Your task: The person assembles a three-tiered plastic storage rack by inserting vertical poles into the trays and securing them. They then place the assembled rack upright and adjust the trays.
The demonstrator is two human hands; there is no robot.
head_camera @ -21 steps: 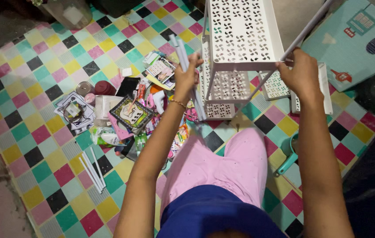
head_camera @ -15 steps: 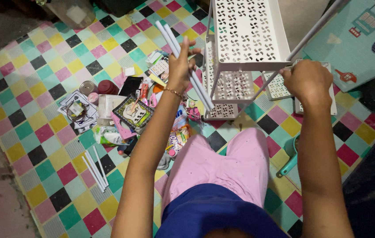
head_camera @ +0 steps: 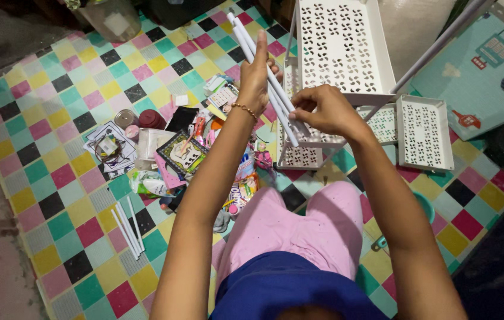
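My left hand (head_camera: 256, 71) clasped a bundle of white rods (head_camera: 262, 71) just left of the shelf rack (head_camera: 347, 53); my right hand (head_camera: 323, 109) pinched their lower ends. A loose clasp could probably have dropped rods onto the clutter (head_camera: 181, 148).

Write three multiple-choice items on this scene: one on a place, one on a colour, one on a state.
1. Where do the loose white rods lie?
A. on the checkered mat
B. on a shelf tray
C. on the lap

2. What colour are the person's trousers?
A. green
B. pink
C. black

3. What is the left hand doing?
A. resting on the mat
B. holding a tin
C. holding white tubes raised

Key: 1 A, the rods rest on mat squares beside the left arm. 2 B, both knees show pink. 3 C, the tubes run through it; the right hand pinches their lower ends.
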